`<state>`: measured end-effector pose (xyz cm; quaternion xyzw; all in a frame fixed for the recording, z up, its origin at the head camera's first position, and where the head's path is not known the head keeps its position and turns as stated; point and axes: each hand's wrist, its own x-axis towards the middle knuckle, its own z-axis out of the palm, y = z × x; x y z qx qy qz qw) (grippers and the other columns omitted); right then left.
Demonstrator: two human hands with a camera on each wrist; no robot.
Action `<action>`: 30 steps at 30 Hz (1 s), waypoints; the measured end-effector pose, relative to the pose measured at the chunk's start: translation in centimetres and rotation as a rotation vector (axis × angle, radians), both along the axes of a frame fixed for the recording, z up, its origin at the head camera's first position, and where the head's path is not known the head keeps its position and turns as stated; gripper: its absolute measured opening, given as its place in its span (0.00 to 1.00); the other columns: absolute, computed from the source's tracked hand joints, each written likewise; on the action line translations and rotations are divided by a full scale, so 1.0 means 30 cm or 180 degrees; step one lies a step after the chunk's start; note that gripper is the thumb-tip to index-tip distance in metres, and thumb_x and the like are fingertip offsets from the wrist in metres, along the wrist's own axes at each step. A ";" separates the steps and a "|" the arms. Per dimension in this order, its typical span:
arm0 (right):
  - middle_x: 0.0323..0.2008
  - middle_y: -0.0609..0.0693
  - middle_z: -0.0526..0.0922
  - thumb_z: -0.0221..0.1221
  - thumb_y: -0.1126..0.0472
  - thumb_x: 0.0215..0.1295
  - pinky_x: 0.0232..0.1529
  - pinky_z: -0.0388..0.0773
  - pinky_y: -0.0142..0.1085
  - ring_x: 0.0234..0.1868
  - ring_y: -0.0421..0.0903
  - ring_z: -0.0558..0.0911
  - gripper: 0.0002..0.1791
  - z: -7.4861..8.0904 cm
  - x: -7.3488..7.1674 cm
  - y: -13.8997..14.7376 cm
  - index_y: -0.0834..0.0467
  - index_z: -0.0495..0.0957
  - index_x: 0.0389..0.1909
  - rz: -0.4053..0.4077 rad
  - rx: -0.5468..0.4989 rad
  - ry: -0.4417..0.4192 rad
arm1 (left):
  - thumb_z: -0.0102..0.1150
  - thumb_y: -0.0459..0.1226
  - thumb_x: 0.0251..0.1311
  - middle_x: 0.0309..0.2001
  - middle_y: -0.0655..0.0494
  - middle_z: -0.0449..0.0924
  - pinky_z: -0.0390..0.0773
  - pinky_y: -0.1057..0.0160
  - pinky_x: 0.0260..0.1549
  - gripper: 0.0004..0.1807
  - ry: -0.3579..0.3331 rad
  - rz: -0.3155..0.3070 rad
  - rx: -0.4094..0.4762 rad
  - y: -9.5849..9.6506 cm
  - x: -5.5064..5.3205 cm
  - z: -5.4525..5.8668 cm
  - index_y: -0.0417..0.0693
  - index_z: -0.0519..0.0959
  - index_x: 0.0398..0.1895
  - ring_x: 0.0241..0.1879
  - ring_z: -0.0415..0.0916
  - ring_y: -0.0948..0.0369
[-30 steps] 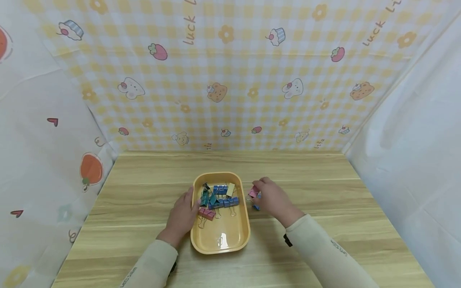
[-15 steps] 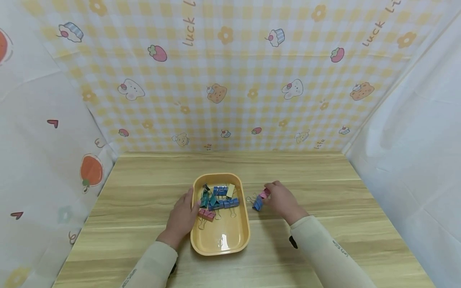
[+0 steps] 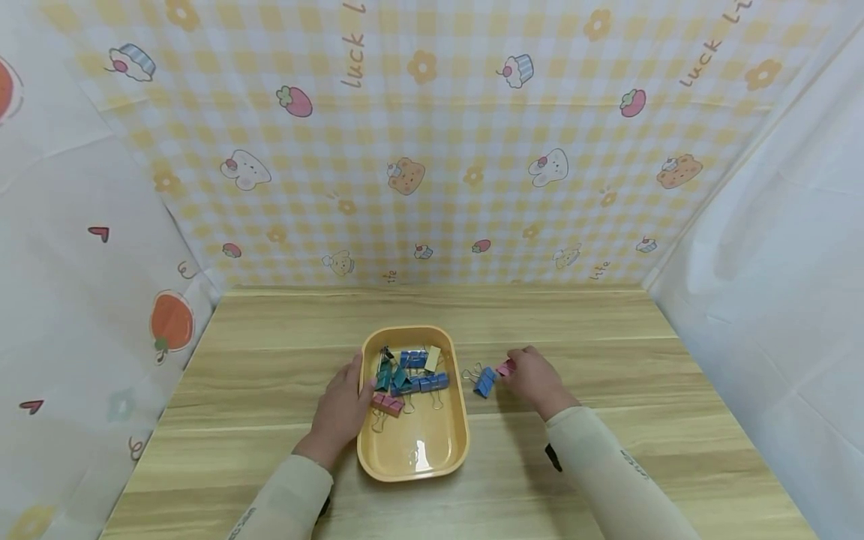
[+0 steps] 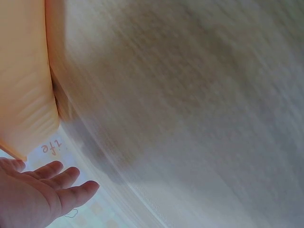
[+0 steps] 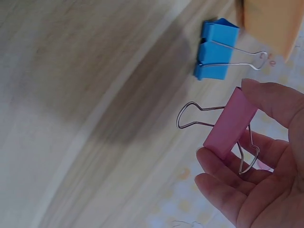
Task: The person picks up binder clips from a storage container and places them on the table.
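A pink binder clip (image 5: 231,124) is pinched by its body between the thumb and fingers of my right hand (image 3: 538,381). In the right wrist view its two wire handles stick out on opposite sides. Just left of that hand in the head view, a blue binder clip (image 3: 484,382) lies on the table with its wire handles towards the tray. My left hand (image 3: 340,409) holds the left rim of the yellow tray (image 3: 413,474), thumb over the edge, the other fingers (image 4: 76,197) stretched along the outside. Its thumb is hidden in the left wrist view.
Several binder clips, blue, green, pink and yellow, lie in the tray, mostly towards its far half; one is a pink clip (image 3: 388,405). The wooden table (image 3: 574,322) ends at a checkered cloth (image 3: 445,210) at the back, with white cloth (image 3: 776,247) at the sides.
My right hand has moved right, away from the tray, with the pink binder clip, drawing it apart from the blue one, which now shows fully. The left hand and tray have stayed put.
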<state>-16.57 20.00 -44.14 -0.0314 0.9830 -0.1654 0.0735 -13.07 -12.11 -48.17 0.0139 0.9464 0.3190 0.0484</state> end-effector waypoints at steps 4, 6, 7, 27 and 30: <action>0.45 0.64 0.78 0.66 0.62 0.57 0.43 0.79 0.45 0.36 0.51 0.77 0.25 -0.019 -0.004 0.013 0.69 0.76 0.55 0.0002 0.0031 0.0045 | 0.41 0.48 0.73 0.69 0.32 0.57 0.62 0.33 0.60 0.35 0.0013 0.0014 0.0010 0.001 0.000 -0.004 0.41 0.48 0.76 0.67 0.57 0.35; 0.43 0.63 0.78 0.66 0.62 0.57 0.43 0.79 0.46 0.36 0.51 0.76 0.24 -0.029 -0.006 0.019 0.69 0.77 0.53 0.0014 0.0058 0.0085 | 0.42 0.48 0.73 0.69 0.32 0.57 0.62 0.33 0.59 0.35 0.0022 0.0021 0.0011 0.001 -0.001 -0.007 0.41 0.48 0.76 0.67 0.58 0.35; 0.42 0.63 0.78 0.66 0.62 0.58 0.43 0.79 0.46 0.35 0.51 0.76 0.23 -0.035 -0.008 0.022 0.70 0.77 0.52 0.0013 0.0070 0.0092 | 0.42 0.48 0.73 0.69 0.32 0.58 0.63 0.33 0.59 0.35 0.0027 0.0022 0.0006 0.001 -0.001 -0.008 0.41 0.48 0.76 0.66 0.58 0.35; 0.37 0.60 0.76 0.65 0.63 0.54 0.39 0.77 0.46 0.32 0.50 0.74 0.18 -0.068 -0.022 0.041 0.69 0.78 0.44 -0.0200 0.0065 -0.0106 | 0.42 0.48 0.73 0.69 0.33 0.58 0.62 0.34 0.60 0.35 0.0015 0.0049 -0.0007 0.005 0.002 0.002 0.41 0.48 0.76 0.67 0.58 0.36; 0.38 0.60 0.76 0.65 0.63 0.53 0.39 0.76 0.46 0.32 0.51 0.74 0.18 -0.064 -0.024 0.041 0.68 0.78 0.44 -0.0216 0.0054 -0.0152 | 0.42 0.48 0.73 0.69 0.33 0.58 0.62 0.34 0.60 0.35 0.0013 0.0050 -0.0012 0.005 0.001 -0.001 0.41 0.48 0.76 0.67 0.58 0.36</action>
